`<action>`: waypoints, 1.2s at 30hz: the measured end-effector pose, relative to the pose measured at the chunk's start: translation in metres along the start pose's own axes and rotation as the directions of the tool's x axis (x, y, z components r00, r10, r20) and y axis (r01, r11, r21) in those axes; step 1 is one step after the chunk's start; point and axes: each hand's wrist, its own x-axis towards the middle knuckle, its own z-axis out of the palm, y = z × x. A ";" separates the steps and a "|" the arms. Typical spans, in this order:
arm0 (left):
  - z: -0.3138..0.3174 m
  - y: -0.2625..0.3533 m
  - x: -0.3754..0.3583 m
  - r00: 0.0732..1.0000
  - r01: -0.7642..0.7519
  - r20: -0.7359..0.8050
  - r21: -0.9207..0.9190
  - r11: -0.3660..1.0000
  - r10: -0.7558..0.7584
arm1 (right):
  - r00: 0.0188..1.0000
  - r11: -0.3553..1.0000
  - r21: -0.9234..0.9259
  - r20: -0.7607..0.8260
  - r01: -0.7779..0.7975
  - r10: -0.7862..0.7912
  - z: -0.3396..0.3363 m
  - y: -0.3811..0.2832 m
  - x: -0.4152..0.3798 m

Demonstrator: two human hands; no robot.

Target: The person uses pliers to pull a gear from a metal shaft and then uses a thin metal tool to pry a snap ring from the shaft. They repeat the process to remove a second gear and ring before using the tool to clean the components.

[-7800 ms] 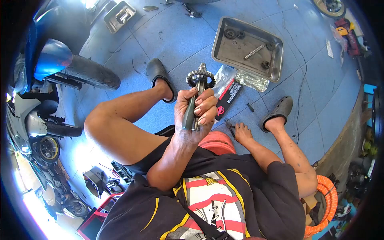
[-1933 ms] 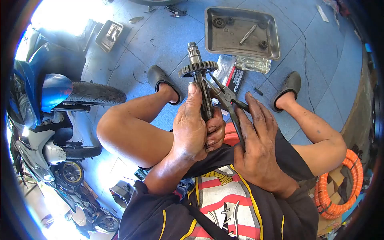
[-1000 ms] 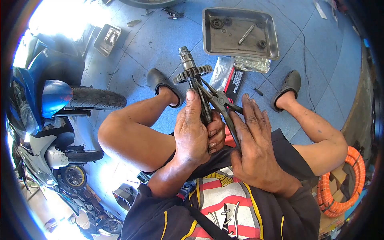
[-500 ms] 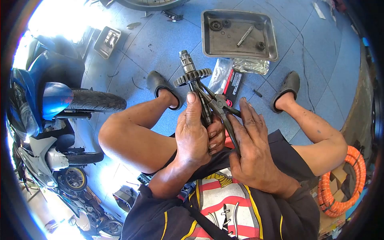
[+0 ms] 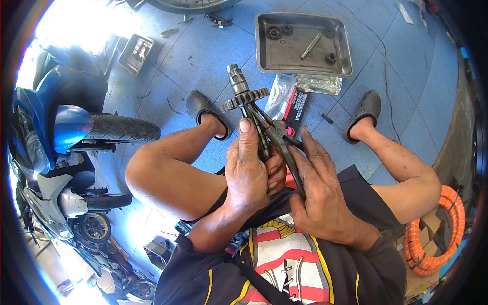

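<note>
My left hand is wrapped round a splined gear shaft, its thumb pressed along the metal. The shaft points up and slightly left, away from my body. A toothed gear sits around it above my thumb. In my right hand are the handles of a pair of dark pliers, which look like circlip pliers. Their tips reach the shaft just beneath the gear; whether they grip a ring there is too small to tell. My left fingers partly hide the shaft's lower end.
A metal tray with gears and a small shaft lies ahead on the blue tiles. Nearer are a chain box and plastic bags. A smaller tray and motorcycles are left; an orange hose coil is right.
The pliers and my right hand have shifted very slightly, with the right fingers a little lower. The shaft and gear stay almost in place.
</note>
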 end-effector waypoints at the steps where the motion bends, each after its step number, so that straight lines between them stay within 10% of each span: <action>1: 0.001 0.000 0.000 1.000 -0.012 -0.016 0.022 1.000 0.012 | 1.000 0.999 0.040 -0.014 0.002 -0.002 0.001 0.000 0.000; 23: 0.001 -0.010 0.002 0.990 -0.130 -0.054 0.041 0.991 0.132 | 0.983 0.993 0.116 0.181 0.004 -0.025 -0.018 -0.001 0.003; 36: 0.000 -0.011 -0.001 0.985 -0.159 -0.050 0.070 0.985 0.162 | 1.000 0.986 0.167 0.016 -0.024 0.022 -0.009 -0.006 0.001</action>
